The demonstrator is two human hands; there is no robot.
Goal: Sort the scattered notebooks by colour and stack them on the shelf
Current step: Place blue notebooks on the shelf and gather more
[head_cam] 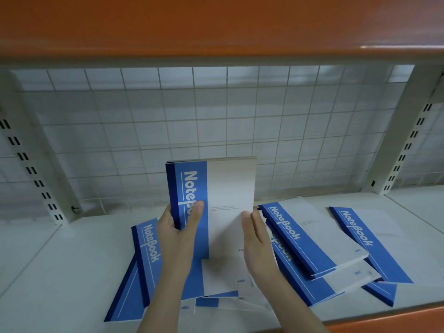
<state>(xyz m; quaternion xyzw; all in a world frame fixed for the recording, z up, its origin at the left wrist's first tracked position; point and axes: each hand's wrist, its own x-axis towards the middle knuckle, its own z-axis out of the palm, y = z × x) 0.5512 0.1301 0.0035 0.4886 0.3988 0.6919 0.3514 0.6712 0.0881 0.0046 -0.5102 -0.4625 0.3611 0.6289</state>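
1. Forearms come up from the bottom edge and meet at a bundle of notebooks (216,203) held upright over the shelf (60,260).
2. Left hand (177,229) grasps the bundle's dark blue spine edge, thumb laid across the blue band over the "Notebook" lettering, fingers wrapped behind.
3. Right hand (258,241) grips the bundle's right edge low down, thumb on the white part of the cover, fingers behind it.
4. The bundle's top edge shows several covers together, standing in front of the wire grid (216,121) at the back of the shelf.
5. Beneath the hands, more blue-and-white notebooks lie flat and fanned out: a left pile (139,272) slanting toward the front edge, partly hidden by the left forearm.
6. Just right of the right hand lies a right pile (312,241), overlapped and askew, blue bands facing up.
7. Farther right a single notebook (370,243) lies flat, overlapping another at its lower end.
8. An orange lip (396,316) runs along the shelf's front, and an orange board (216,25) spans above.
9. White slotted uprights (36,169) stand at both sides of the bay.
10. Every notebook visible is the same blue and white.
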